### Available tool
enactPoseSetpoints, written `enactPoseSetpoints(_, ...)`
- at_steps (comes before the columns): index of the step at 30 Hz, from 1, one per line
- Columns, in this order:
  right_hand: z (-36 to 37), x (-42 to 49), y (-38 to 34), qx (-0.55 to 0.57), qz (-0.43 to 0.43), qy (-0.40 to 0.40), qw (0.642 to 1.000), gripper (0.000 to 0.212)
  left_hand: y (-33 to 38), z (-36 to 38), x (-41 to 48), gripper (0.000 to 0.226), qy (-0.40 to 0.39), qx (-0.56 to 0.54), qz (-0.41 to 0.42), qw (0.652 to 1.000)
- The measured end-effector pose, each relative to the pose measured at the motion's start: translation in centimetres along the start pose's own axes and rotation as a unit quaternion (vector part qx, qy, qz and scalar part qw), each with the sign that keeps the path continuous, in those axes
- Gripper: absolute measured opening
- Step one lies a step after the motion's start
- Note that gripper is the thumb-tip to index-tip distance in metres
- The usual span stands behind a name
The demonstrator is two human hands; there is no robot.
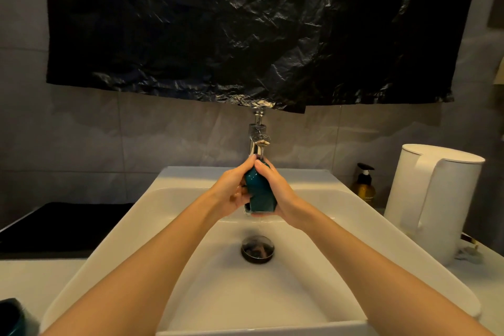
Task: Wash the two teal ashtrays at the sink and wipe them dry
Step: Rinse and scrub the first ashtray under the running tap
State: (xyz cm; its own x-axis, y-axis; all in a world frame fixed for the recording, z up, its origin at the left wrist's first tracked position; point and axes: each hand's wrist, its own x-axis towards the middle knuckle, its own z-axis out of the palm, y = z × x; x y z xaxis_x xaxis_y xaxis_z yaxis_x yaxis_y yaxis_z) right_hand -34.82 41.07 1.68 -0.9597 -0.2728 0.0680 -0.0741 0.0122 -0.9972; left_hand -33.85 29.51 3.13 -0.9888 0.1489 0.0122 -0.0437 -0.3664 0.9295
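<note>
A teal ashtray (259,191) stands on edge between both my hands under the chrome tap (257,136), above the white sink (191,199). My left hand (236,188) grips its left side with the fingers curled behind it. My right hand (275,191) holds its right side, thumb near the top. Water runs from the tap onto the ashtray and drips off its lower edge toward the drain (257,249). A second teal ashtray (12,316) lies on the counter at the bottom left corner, partly cut off by the frame.
A white kettle (433,199) stands on the counter right of the sink, with an amber pump bottle (364,185) behind it. A black mat (54,226) lies on the left. Black plastic sheeting (245,30) hangs on the wall above the tap.
</note>
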Motion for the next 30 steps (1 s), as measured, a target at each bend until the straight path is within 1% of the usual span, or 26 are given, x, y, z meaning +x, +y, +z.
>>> enactPoseSetpoints(3,-0.5,-0.2,-0.3,0.043,0.048,0.017,0.998,0.041,0.0,0.3,0.0,0.025,-0.022,0.013,-0.004,1.0)
enactPoseSetpoints(4,-0.8,-0.1,-0.2,0.045,0.051,0.021,0.997,0.04,-0.1,0.4,0.0,0.024,-0.028,0.009,-0.006,1.0)
enactPoseSetpoints(5,-0.9,-0.2,-0.3,0.041,0.045,0.023,0.998,0.033,-0.2,0.4,0.0,0.024,-0.033,0.005,-0.006,0.999)
enactPoseSetpoints(7,-0.8,-0.5,-0.5,0.021,0.004,0.019,1.0,0.013,-0.3,0.6,0.1,0.024,-0.031,-0.004,-0.001,1.0)
enactPoseSetpoints(8,-0.7,-0.5,-0.5,0.009,-0.023,0.018,1.0,0.009,-0.3,0.6,0.2,0.026,-0.026,-0.011,-0.001,1.0)
enactPoseSetpoints(10,-0.6,-0.4,-0.5,-0.021,-0.064,0.021,0.998,0.015,-0.1,0.6,0.3,0.032,-0.015,-0.028,-0.012,0.999)
enactPoseSetpoints(11,-0.5,-0.5,-0.5,-0.031,-0.08,0.022,0.996,0.021,0.0,0.6,0.2,0.034,-0.011,-0.036,-0.019,0.999)
enactPoseSetpoints(13,-0.7,-0.4,-0.1,-0.05,-0.116,0.021,0.992,0.039,0.4,0.5,0.1,0.032,-0.011,-0.052,-0.034,0.998)
enactPoseSetpoints(14,-0.9,-0.3,0.2,-0.066,-0.135,0.018,0.988,0.045,0.5,0.5,-0.1,0.03,-0.013,-0.059,-0.041,0.997)
enactPoseSetpoints(16,-0.9,-0.3,0.5,-0.089,-0.171,0.013,0.981,0.048,0.8,0.5,-0.3,0.027,-0.012,-0.068,-0.048,0.996)
enactPoseSetpoints(18,-0.7,-0.2,0.7,-0.107,-0.179,0.003,0.978,0.056,0.8,0.6,-0.4,0.029,0.006,-0.055,-0.044,0.997)
enactPoseSetpoints(20,-0.5,-0.2,0.6,-0.109,-0.162,-0.011,0.981,0.062,0.7,0.8,-0.4,0.025,0.02,-0.035,-0.033,0.999)
enactPoseSetpoints(21,-0.4,-0.3,0.5,-0.095,-0.141,-0.017,0.985,0.058,0.6,0.9,-0.4,0.021,0.023,-0.024,-0.025,0.999)
enactPoseSetpoints(23,-0.3,-0.4,0.3,-0.056,-0.092,-0.015,0.994,0.045,0.6,1.0,-0.4,0.017,0.026,0.004,-0.012,1.0)
enactPoseSetpoints(25,-0.7,-0.3,0.4,-0.047,-0.071,-0.004,0.996,0.038,0.6,1.1,-0.4,0.016,0.023,0.012,-0.007,1.0)
enactPoseSetpoints(28,-0.9,-0.3,0.5,-0.073,-0.103,0.024,0.992,0.032,0.4,1.2,-0.3,0.018,-0.002,-0.005,-0.018,1.0)
enactPoseSetpoints(30,-1.0,-0.1,0.5,-0.086,-0.134,0.038,0.986,0.03,0.3,1.1,-0.3,0.021,-0.033,-0.034,-0.03,0.998)
